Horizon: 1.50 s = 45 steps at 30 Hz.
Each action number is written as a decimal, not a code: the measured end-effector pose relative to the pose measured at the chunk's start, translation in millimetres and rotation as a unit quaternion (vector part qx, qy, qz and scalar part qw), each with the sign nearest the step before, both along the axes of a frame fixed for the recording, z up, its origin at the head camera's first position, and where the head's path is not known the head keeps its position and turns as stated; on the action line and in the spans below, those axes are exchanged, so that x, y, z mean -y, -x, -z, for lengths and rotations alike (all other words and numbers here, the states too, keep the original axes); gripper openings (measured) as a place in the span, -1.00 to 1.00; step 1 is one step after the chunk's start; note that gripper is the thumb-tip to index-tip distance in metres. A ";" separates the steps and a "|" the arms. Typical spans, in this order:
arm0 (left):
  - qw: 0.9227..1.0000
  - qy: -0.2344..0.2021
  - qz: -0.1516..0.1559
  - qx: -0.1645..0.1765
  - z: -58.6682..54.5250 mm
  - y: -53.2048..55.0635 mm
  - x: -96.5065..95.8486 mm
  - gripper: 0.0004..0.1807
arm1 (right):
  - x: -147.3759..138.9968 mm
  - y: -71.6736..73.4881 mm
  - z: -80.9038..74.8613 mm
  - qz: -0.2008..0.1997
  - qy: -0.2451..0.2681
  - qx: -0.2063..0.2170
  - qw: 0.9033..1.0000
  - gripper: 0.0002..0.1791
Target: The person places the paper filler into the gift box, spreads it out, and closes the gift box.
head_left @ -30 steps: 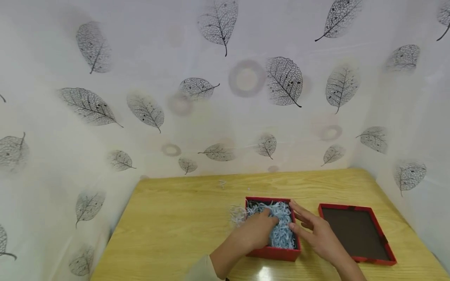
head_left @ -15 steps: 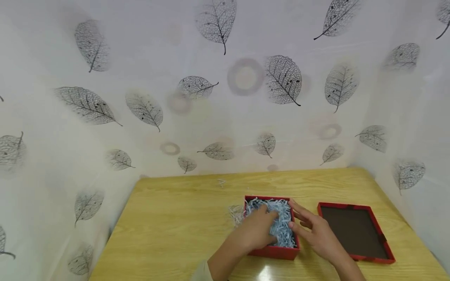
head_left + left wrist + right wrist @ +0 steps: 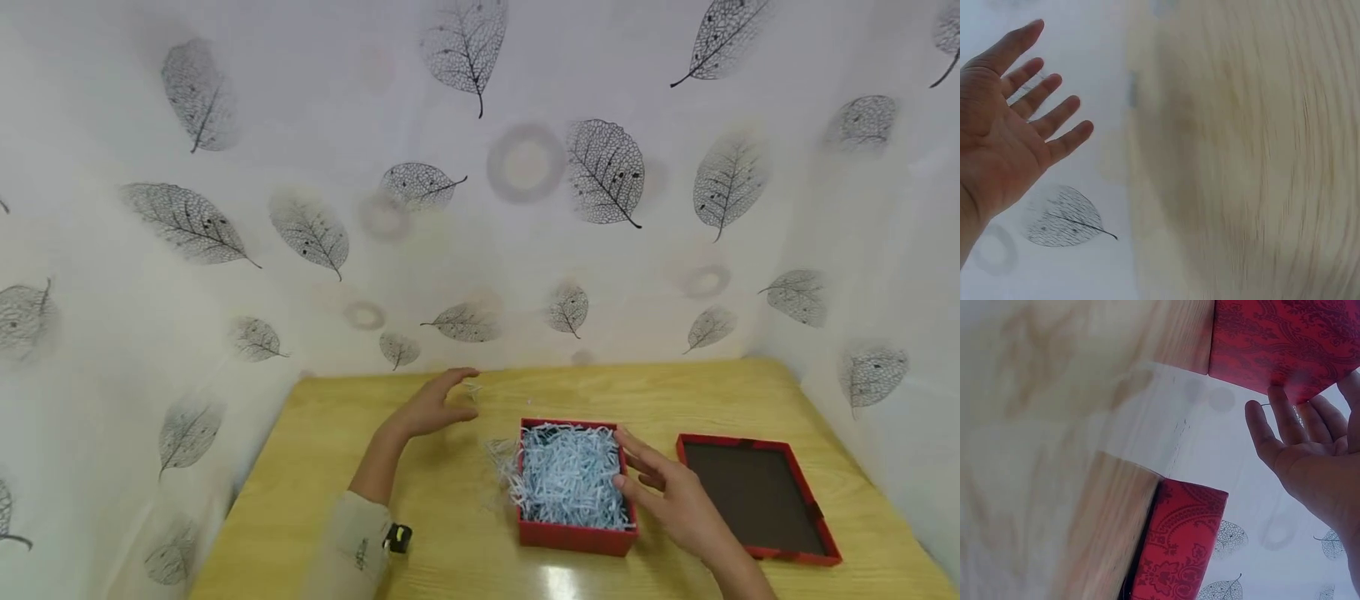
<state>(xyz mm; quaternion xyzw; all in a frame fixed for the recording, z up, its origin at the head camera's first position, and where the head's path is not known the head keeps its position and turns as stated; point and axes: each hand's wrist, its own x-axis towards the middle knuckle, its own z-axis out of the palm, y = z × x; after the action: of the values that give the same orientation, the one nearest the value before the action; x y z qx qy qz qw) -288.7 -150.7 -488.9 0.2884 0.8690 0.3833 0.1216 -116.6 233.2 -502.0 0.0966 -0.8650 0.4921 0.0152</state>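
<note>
A red box (image 3: 577,537) stands on the table, filled with pale blue shredded paper (image 3: 573,475). Some strands spill over its left rim. My right hand (image 3: 671,496) rests against the box's right side with fingers extended; the right wrist view shows fingertips touching the red patterned wall (image 3: 1285,344). My left hand (image 3: 431,408) is off to the left of the box, over the table's back part, near a few loose paper strands (image 3: 472,390). Its fingers are spread and the palm holds nothing in the left wrist view, where the hand (image 3: 1010,131) shows fully.
A red lid (image 3: 757,500) with a dark inside lies upturned to the right of the box. Pale shreds (image 3: 501,454) lie beside the box's left wall. A leaf-printed white curtain (image 3: 525,250) closes off the table's (image 3: 322,467) back and sides.
My left hand has come out of the box and moved left and back over the table, uncovering the shredded paper. My right hand stays at the box's right side.
</note>
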 end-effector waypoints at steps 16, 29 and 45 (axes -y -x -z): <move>0.984 0.154 0.086 -0.038 30.4 -7.7 -19.1 -0.35 | 0.7 -3.5 0.4 0.007 -0.005 0.009 1.000 -0.27; 0.978 0.166 0.112 -0.062 35.3 -65.9 -32.9 0.10 | -2.0 -2.3 -1.1 0.007 -0.005 0.020 1.000 -0.26; 0.975 0.085 0.142 -0.147 44.7 -55.9 -38.0 -0.86 | 0.3 -0.2 0.4 0.002 -0.008 0.014 1.000 -0.27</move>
<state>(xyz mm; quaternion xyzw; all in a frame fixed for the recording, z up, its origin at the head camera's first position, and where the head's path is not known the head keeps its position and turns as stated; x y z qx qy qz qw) -232.8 -112.7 -533.6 0.4510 0.8567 0.2404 0.0698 -116.5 232.9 -502.5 0.0883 -0.8692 0.4864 0.0037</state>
